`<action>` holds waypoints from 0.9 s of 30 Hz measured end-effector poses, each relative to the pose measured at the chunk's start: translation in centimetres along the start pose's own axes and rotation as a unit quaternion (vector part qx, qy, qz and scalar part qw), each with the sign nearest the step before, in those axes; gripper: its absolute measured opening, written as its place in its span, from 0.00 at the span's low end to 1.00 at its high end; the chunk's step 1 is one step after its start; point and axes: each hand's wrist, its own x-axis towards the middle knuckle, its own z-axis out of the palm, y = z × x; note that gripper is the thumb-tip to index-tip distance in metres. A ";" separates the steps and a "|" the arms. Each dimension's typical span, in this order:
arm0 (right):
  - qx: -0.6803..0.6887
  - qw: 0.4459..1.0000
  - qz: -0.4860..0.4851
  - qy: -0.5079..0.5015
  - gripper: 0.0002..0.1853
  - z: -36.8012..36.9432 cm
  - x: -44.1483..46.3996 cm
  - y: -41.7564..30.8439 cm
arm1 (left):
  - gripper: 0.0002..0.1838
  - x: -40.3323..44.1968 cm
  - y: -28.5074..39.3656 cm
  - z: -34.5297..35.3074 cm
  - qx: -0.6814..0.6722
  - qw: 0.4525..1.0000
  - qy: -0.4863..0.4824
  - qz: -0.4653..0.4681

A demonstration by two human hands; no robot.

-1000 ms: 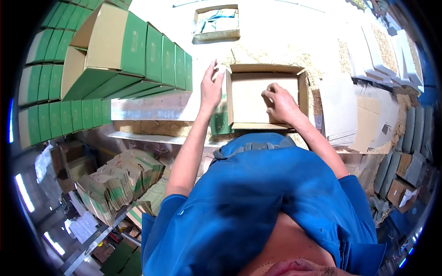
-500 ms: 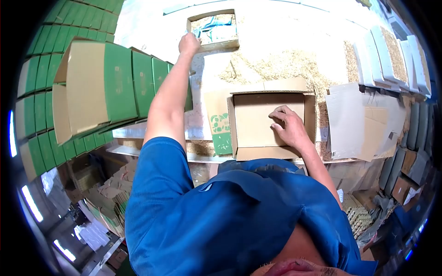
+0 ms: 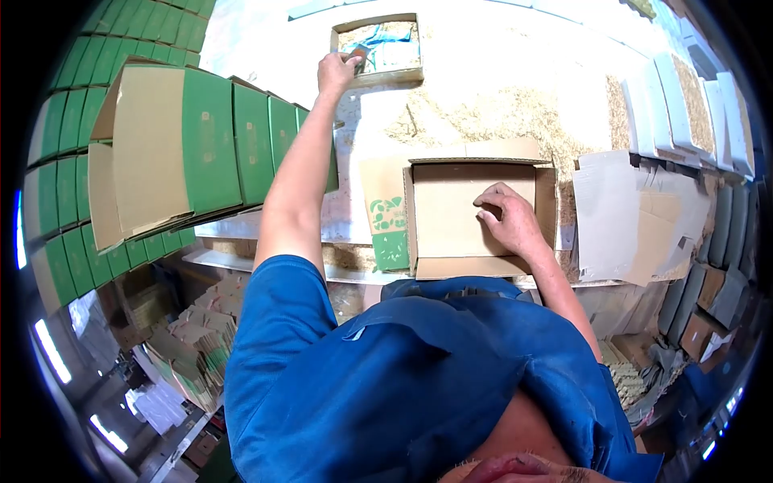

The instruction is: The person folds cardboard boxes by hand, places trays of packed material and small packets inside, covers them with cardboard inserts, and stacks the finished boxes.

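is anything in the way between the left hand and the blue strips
Nothing clearly blocks it: the left hand is at the left side of the small box, the blue strips just beyond. A small dark thing shows by that hand; whether it is held or in the way, I cannot tell.

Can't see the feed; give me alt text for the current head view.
A person's left hand is at the left edge of a shallow box with blue pieces inside, its grip unclear. The right hand, loosely curled, is over an open cardboard box closer in. Green boxes stand at left.
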 end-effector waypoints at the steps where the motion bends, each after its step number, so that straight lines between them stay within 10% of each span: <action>1: -0.002 1.000 -0.001 0.001 0.10 0.0 -0.1 0.0 | 0.18 -0.1 -0.1 0.0 -0.010 1.000 -0.006 0.014; 9: 0.002 1.000 0.001 0.005 0.09 0.2 -0.2 0.3 | 0.14 -0.8 1.3 -0.7 0.006 0.999 0.053 -0.001; 21: 0.238 0.971 0.008 -0.021 0.18 -2.9 0.5 -3.7 | 0.11 -10.4 7.7 -5.5 -0.399 0.916 -0.030 -0.002; 27: 0.138 0.966 -0.142 0.168 0.22 -5.4 6.6 -9.4 | 0.10 -21.8 14.6 -10.1 -0.482 0.867 -0.123 0.010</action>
